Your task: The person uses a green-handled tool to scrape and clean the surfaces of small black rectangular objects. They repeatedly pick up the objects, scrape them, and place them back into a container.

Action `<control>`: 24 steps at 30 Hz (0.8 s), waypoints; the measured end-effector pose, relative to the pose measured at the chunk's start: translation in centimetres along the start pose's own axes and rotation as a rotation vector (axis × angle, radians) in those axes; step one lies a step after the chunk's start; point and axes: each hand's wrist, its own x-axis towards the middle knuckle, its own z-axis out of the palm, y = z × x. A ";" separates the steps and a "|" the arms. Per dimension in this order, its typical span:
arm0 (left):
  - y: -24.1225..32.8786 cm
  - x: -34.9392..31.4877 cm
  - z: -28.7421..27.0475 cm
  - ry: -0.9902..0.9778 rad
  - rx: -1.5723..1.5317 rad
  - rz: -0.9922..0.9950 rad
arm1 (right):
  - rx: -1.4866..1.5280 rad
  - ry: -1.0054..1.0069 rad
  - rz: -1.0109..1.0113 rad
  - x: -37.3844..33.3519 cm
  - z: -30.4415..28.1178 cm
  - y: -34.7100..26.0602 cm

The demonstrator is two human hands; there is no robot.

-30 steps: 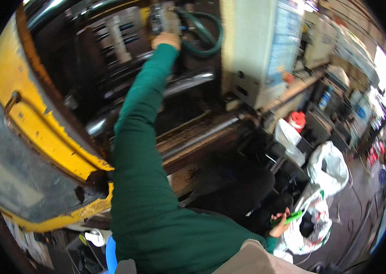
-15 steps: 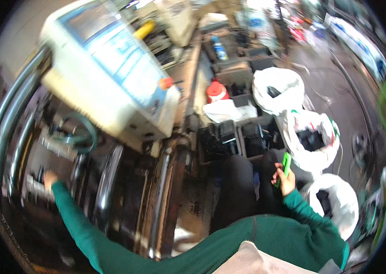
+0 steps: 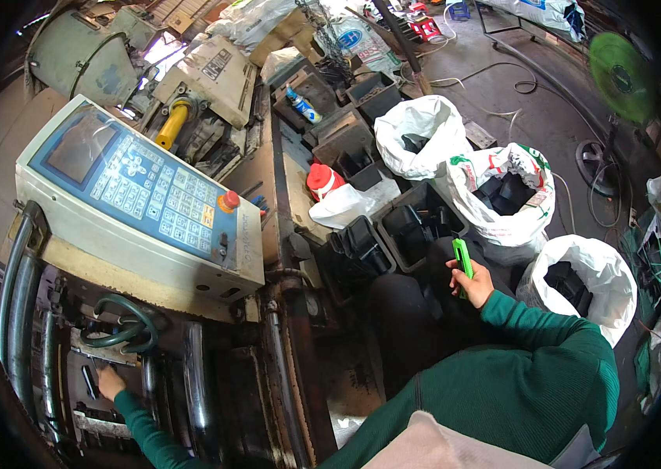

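Observation:
My left hand is down between the machine's steel bars at the lower left, its fingers closed at a small black plastic part. How the fingers meet that part is hard to make out. Over my lap, my right hand grips a bright green utility knife, held upright with its tip pointing up and away. Just beyond the knife sit dark bins with black plastic pieces in them.
A control panel with a red knob juts out above my left arm. To my right stand white sacks of black parts. A red-and-white container and a blue spray can are farther off. A green fan stands far right.
The view has swung and sharpened. My left hand and the black part have shifted together, rightward relative to the machine's hose. My right hand still holds the utility knife.

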 end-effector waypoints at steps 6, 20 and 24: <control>2.4 1.0 -13.5 -0.361 -0.254 -0.365 | 0.136 0.022 -0.024 -0.5 -1.0 0.5; -7.4 -21.7 -44.8 1.198 -0.893 -0.585 | 0.016 -0.105 -0.201 -1.8 -2.0 1.1; -9.2 -28.7 -49.5 1.510 -1.165 -0.685 | 0.047 -0.111 -0.232 -2.2 -2.2 0.5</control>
